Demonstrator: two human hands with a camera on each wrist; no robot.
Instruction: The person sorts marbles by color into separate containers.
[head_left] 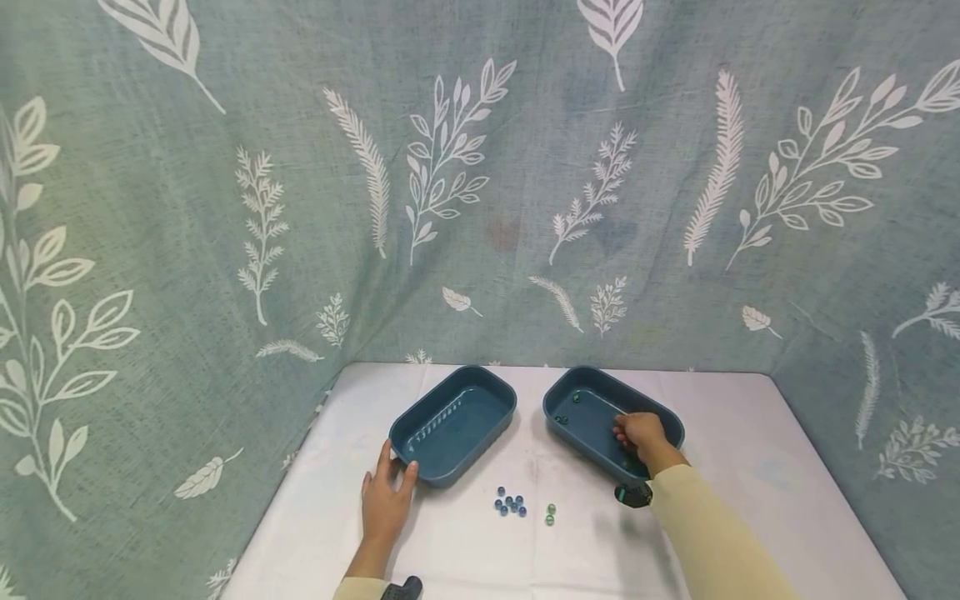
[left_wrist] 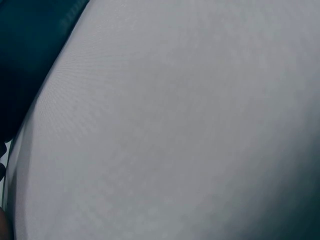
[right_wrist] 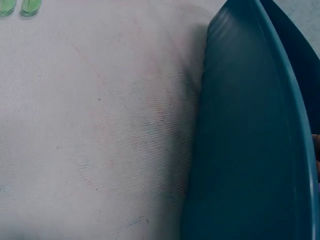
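Note:
My right hand (head_left: 642, 433) reaches down inside the right blue tray (head_left: 566, 379) with its fingers curled; I cannot tell whether a marble is between them. A few green marbles (head_left: 576, 398) lie on that tray's floor, toward its far left end. At the near left corner of the left blue tray (head_left: 480, 417), my left hand (head_left: 386, 504) touches the rim with its fingers spread and loosely bent. No marbles show inside this tray. In the right wrist view, the tray wall (right_wrist: 245, 130) hides most of the right hand.
On the white tabletop (head_left: 450, 550), several blue marbles (head_left: 509, 502) sit in a cluster between the trays and the near edge. Two green marbles (head_left: 551, 508) lie just right of them. A leaf-patterned green cloth (head_left: 480, 200) hangs behind and along the sides.

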